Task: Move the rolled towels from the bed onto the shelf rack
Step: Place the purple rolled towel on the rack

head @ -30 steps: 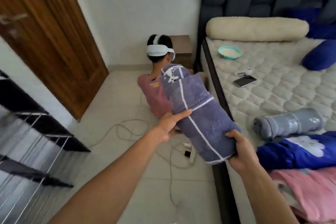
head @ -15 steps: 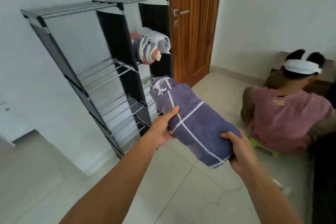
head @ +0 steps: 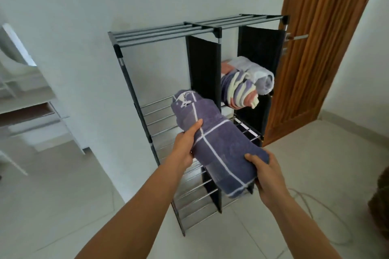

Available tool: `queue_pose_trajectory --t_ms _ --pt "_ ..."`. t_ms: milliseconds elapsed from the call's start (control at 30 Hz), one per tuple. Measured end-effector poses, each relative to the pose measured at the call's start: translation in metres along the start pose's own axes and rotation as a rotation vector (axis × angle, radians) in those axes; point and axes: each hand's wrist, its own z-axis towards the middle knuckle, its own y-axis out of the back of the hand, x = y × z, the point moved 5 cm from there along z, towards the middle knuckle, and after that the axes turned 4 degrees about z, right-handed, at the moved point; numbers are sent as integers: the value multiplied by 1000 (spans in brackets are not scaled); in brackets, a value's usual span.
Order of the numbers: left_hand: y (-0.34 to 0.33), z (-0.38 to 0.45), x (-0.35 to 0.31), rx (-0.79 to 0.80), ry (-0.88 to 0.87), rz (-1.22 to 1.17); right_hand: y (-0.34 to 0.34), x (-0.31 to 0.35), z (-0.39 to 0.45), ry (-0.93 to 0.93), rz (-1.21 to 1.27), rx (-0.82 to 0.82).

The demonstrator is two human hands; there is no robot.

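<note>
I see a purple rolled towel crossed by thin white lines, with a small white animal print at its far end. The shelf rack has grey metal bars and black fabric side panels. In its upper right compartment sits a striped towel in purple, cream and pink, beside a pale lavender-white towel. The door is warm brown wood; wall and floor tiles are white.

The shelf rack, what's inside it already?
In the shelf rack's upper right compartment lie a striped rolled towel and a pale one. The purple towel being carried hides part of the lower shelves.
</note>
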Motion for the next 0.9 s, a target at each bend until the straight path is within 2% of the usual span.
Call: queue_pose_trajectory --t_ms 233,500,767,900 --pt "-5 87 -55 -129 -25 -38 -66 24 86 46 -19 104" --pt "-3 170 -94 -169 -67 -53 -131 26 146 172 -167 228" --pt "-2 232 -113 -259 -101 -48 -160 14 188 98 -111 205" --pt "-3 253 -110 -302 -163 91 -171 12 201 111 -156 210"
